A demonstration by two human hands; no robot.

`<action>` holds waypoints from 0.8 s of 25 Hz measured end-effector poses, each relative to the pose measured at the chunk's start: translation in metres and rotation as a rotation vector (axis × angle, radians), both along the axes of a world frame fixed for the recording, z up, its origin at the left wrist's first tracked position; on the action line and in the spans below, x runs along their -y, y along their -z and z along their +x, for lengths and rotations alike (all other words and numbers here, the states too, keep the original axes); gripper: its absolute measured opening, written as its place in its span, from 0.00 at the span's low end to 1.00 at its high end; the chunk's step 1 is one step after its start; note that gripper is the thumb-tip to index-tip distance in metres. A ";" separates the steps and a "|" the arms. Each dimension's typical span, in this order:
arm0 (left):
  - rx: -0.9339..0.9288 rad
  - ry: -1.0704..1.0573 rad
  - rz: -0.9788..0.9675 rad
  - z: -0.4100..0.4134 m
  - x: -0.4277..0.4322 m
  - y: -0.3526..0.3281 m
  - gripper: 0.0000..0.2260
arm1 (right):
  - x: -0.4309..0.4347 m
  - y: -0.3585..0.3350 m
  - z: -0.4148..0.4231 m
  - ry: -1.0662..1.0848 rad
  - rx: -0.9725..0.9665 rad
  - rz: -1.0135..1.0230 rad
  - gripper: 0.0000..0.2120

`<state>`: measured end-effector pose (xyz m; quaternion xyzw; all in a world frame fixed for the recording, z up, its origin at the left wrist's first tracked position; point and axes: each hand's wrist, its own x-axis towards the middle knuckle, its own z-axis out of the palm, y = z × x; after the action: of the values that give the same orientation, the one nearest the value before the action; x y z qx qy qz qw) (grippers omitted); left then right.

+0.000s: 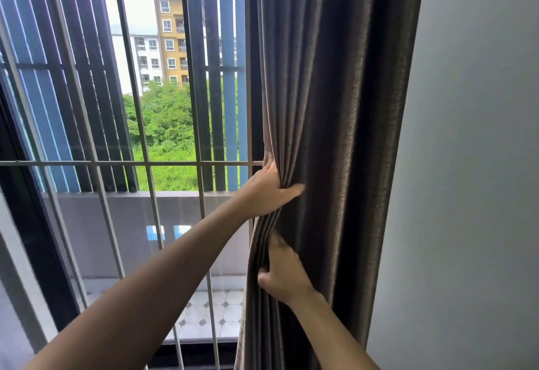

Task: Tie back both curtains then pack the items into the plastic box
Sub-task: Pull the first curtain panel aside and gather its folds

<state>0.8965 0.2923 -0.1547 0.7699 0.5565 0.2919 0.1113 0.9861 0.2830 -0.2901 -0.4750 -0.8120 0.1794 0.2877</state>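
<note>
— Through the head camera, how far along is the job?

— Early, I'd say. The dark grey-brown woven curtain [335,101] is bunched into folds at the right side of the window, just beside the plain grey wall [472,165]. I see no tie-back round it. The other curtain, the items and the plastic box are out of view, so I judge the tying and all the packing are not yet done.

— And the hands?

— Both are on the curtain's window-side edge. The left hand [269,192] is the upper one. Its grip is clenched on the gathered folds, thumb across the front, fingers hidden behind the cloth. The right hand [284,278] sits just below, fingers tucked into the pleats, grasping the same bundle.

— Which way does the cloth run?

— Its long axis is up and down. It hangs from above the top of the picture and passes out at the bottom. The folds draw in to a waist between the two hands.

— Anything else?

— The pale metal window grille [145,162] to the left, with a tiled balcony beyond it.
</note>
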 end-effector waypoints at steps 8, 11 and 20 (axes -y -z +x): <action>0.035 -0.101 -0.004 -0.011 0.013 -0.007 0.18 | -0.020 -0.096 0.050 0.388 -0.691 0.643 0.32; 0.099 -0.111 -0.071 -0.009 0.019 -0.007 0.13 | -0.033 -0.101 0.052 0.149 -0.637 0.236 0.43; 0.130 -0.011 -0.023 -0.006 0.002 0.000 0.20 | -0.011 -0.016 0.026 -0.026 -0.259 0.049 0.27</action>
<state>0.8902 0.2908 -0.1542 0.7450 0.5556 0.3353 0.1545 1.0119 0.2938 -0.2743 -0.4301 -0.7783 0.2229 0.3994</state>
